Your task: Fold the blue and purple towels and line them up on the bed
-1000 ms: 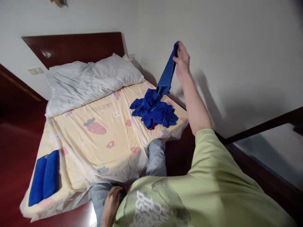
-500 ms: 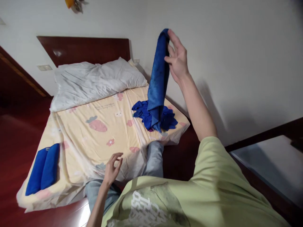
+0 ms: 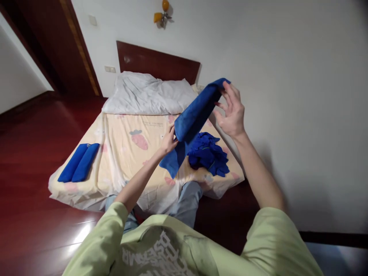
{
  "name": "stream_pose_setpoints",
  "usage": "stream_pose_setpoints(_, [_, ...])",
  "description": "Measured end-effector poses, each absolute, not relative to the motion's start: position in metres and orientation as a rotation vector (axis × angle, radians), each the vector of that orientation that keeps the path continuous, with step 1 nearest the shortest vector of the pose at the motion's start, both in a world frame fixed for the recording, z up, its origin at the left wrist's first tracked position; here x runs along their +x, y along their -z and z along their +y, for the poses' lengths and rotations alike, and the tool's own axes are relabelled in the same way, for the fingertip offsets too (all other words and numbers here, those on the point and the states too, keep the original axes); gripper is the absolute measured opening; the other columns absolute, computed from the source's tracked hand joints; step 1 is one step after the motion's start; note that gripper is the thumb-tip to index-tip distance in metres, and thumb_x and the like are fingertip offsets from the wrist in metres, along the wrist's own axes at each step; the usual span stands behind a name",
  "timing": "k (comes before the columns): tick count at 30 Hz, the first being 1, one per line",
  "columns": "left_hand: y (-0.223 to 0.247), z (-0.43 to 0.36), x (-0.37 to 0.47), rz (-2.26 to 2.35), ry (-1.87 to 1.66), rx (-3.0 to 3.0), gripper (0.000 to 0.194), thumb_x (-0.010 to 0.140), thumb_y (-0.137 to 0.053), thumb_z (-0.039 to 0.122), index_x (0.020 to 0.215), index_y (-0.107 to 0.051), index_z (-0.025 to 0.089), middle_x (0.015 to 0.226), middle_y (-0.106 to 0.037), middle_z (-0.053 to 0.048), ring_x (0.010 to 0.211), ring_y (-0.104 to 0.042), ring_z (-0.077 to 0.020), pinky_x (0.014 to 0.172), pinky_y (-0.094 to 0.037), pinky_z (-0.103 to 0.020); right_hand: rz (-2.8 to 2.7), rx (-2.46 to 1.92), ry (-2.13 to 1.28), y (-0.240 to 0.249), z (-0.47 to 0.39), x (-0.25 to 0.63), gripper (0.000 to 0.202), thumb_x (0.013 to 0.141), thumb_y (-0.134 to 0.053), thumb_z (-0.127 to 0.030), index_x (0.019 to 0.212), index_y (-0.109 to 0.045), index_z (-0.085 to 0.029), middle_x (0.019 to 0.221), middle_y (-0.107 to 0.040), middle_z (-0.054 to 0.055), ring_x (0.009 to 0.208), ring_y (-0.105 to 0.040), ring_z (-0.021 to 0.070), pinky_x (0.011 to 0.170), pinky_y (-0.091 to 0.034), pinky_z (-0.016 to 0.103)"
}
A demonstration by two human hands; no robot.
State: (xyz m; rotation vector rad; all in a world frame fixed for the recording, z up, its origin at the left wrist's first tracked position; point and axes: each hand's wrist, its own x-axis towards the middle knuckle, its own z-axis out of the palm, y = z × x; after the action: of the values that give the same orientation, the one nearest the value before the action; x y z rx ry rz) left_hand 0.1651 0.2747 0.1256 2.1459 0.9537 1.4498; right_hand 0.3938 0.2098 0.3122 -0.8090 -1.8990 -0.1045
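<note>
A blue cloth [image 3: 194, 115] slants through the air above the bed, its lower end hanging over the sheet. At its upper right end, my right hand [image 3: 232, 111] grips it between fingers. My left hand [image 3: 169, 141] holds the cloth's lower left part, with the fingertips partly hidden by it. Beneath and to the right lies a crumpled pile of blue cloths [image 3: 208, 154]. Two folded or rolled blue cloths [image 3: 79, 163] lie side by side near the bed's left edge.
The bed [image 3: 129, 149] has a pale yellow sheet with strawberry prints. A white pillow or quilt [image 3: 149, 94] lies before the dark wooden headboard [image 3: 158, 61]. A bare wall rises on the right, and a wall lamp [image 3: 162, 16] is above.
The cloth has gone from hanging upright to slanting. My left hand has risen and taken hold of it, while my right hand has come lower. The view has shifted left.
</note>
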Motion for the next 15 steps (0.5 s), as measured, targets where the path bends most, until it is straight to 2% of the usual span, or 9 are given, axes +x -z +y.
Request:
stream_pose_setpoints(5, [-0.136,0.263,0.143,0.933,-1.548,1.967,0.034,0.090,-0.052,0.015,0.119,-0.070,0.015,0.122,-0.072,-0.011,0.116,-0.066,-0.0223,0.104,-0.053,-0.037,-1.865,-0.863,0.060,-0.293,0.213,0.401,0.077,0.091,-0.070,-0.050,0.159,-0.037,-0.037,0.164,-0.034,0.010,0.150,-0.043,0.0360,0.105,-0.058,0.054])
stream_pose_setpoints(8, [-0.142,0.259,0.126,1.041,-1.551,1.850,0.033,0.095,-0.045,0.016,0.114,-0.072,0.015,0.114,-0.075,-0.009,0.108,-0.069,-0.0209,0.095,-0.056,-0.033,-1.778,-0.969,-0.024,-0.270,0.220,0.412,0.079,0.088,-0.071,-0.048,0.158,-0.038,-0.036,0.165,-0.034,0.011,0.149,-0.045,0.0360,0.104,-0.058,0.056])
stream_pose_setpoints(15, [-0.178,0.255,0.103,1.193,-1.517,2.087,0.034,0.096,-0.047,0.011,0.118,-0.072,0.018,0.105,-0.077,-0.007,0.100,-0.071,-0.0221,0.095,-0.053,-0.032,-1.572,-1.376,-0.391,-0.194,0.225,0.415,0.093,0.078,-0.079,-0.052,0.158,-0.040,-0.028,0.160,-0.044,0.018,0.143,-0.051,0.0388,0.104,-0.058,0.058])
